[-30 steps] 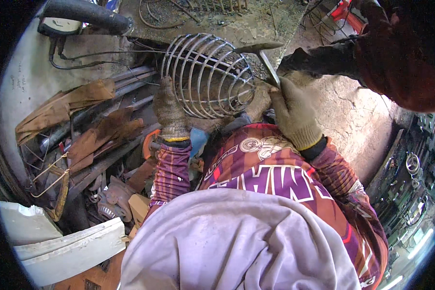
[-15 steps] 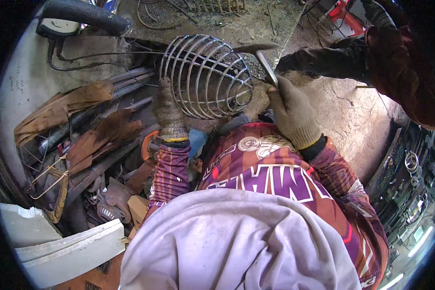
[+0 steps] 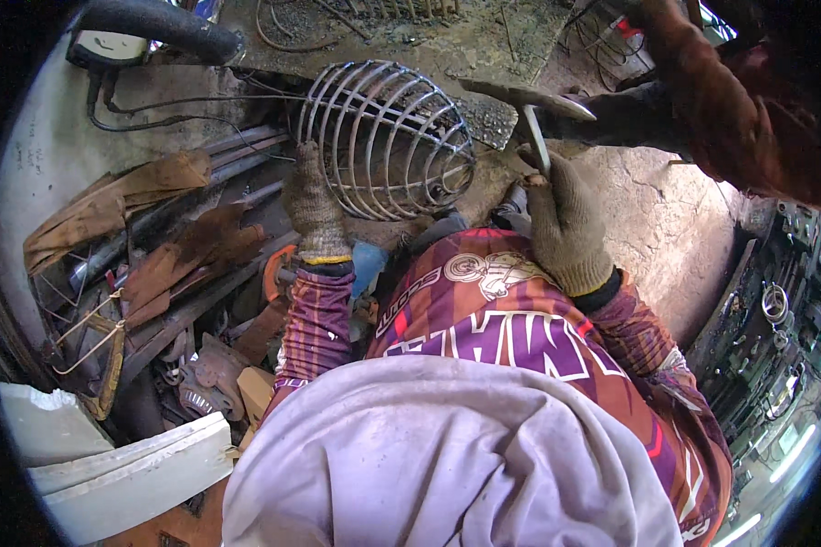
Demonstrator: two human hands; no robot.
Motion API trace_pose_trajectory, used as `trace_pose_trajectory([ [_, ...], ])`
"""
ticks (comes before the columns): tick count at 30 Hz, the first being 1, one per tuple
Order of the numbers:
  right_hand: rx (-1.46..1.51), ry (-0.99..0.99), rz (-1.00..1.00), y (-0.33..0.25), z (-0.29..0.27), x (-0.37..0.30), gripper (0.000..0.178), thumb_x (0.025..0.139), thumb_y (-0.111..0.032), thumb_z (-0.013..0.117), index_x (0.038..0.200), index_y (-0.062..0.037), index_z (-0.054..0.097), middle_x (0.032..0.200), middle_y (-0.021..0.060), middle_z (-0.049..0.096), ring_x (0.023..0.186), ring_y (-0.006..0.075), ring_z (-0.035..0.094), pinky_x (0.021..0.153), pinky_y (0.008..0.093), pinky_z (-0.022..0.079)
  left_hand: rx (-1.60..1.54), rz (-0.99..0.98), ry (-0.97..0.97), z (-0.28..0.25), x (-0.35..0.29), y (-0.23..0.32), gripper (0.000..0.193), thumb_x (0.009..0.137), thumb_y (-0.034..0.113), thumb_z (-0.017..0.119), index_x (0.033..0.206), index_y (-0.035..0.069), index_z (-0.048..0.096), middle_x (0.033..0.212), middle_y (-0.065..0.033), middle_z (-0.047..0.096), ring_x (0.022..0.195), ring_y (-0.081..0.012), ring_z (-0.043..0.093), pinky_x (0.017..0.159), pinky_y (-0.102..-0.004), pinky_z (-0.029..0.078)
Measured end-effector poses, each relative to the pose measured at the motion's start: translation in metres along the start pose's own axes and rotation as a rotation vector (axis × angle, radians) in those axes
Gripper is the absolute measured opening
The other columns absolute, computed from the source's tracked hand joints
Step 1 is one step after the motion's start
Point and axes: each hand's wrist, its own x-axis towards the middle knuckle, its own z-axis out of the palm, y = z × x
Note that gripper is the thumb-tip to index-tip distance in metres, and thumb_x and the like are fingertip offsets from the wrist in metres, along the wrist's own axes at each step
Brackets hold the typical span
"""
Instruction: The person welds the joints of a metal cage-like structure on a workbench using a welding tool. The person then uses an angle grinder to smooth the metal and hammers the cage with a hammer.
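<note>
A rounded cage of bent metal rods (image 3: pixel 410 118) is held out in front of me, its narrower end toward the right. My left hand (image 3: pixel 317 205), in a grey knit glove, is closed on the cage's left edge; its fingertips are partly hidden. In my gloved right hand (image 3: pixel 567 223) is a chipping hammer (image 3: pixel 536 137), gripped by its handle. The hammer's long, pointed head lies crosswise to the right of the cage, apart from it in the picture.
Beyond the cage is a dirty metal worktop (image 3: pixel 483 59) with rods and grit. Brown cloths (image 3: pixel 169 178), pipes and scrap crowd the left, with white boards (image 3: pixel 137 465) nearer. Another person's sleeve (image 3: pixel 716 100) reaches in at upper right. Metal parts (image 3: pixel 766 337) line the right side.
The hammer has moved to the right, away from the cage, and its head has turned. My left hand keeps its hold on the cage, which shifted slightly. The other person's arm has shifted.
</note>
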Motion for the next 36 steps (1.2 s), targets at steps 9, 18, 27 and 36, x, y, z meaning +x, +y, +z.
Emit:
trace_pose_trajectory([
  [9, -0.155, 0.013, 0.012, 0.01, 0.005, -0.006, 0.029, 0.098, -0.024, 0.056, 0.117, -0.0023, 0.062, 0.083, 0.0241, 0.064, 0.075, 0.0438, 0.064, 0.063, 0.0474, 0.049, -0.167, 0.028, 0.021, 0.005, 0.0, -0.008, 0.043, 0.105, 0.033, 0.046, 0.135, 0.003, 0.056, 0.122, -0.0139, 0.065, 0.107, -0.025, 0.063, 0.092, -0.0372, 0.048],
  [18, -0.148, -0.054, -0.082, 0.03, 0.013, -0.001, 0.029, 0.098, -0.024, 0.057, 0.112, 0.0008, 0.062, 0.088, 0.0274, 0.064, 0.084, 0.0455, 0.064, 0.07, 0.0493, 0.049, -0.218, -0.056, 0.01, -0.012, -0.012, 0.039, 0.047, 0.106, 0.035, 0.044, 0.135, 0.001, 0.057, 0.131, -0.015, 0.063, 0.11, -0.0234, 0.062, 0.095, -0.0357, 0.047],
  [27, 0.107, -0.016, 0.224, 0.052, 0.007, -0.003, 0.029, 0.102, -0.025, 0.049, 0.112, -0.0007, 0.061, 0.088, 0.0213, 0.064, 0.081, 0.0365, 0.063, 0.073, 0.0411, 0.048, -0.291, 0.22, 0.297, -0.024, -0.011, 0.047, 0.049, 0.093, 0.049, 0.065, 0.084, 0.002, 0.065, 0.074, -0.0075, 0.063, 0.07, -0.0197, 0.058, 0.066, -0.0375, 0.045],
  [36, 0.022, -0.022, 0.215, 0.058, 0.004, 0.0, 0.031, 0.102, -0.029, 0.051, 0.113, -0.0016, 0.061, 0.087, 0.0227, 0.064, 0.079, 0.0399, 0.063, 0.068, 0.0443, 0.047, -0.515, 0.289, 0.175, -0.05, -0.003, 0.064, 0.053, 0.086, 0.055, 0.071, 0.092, 0.003, 0.069, 0.076, -0.0035, 0.065, 0.067, -0.0159, 0.059, 0.061, -0.0332, 0.045],
])
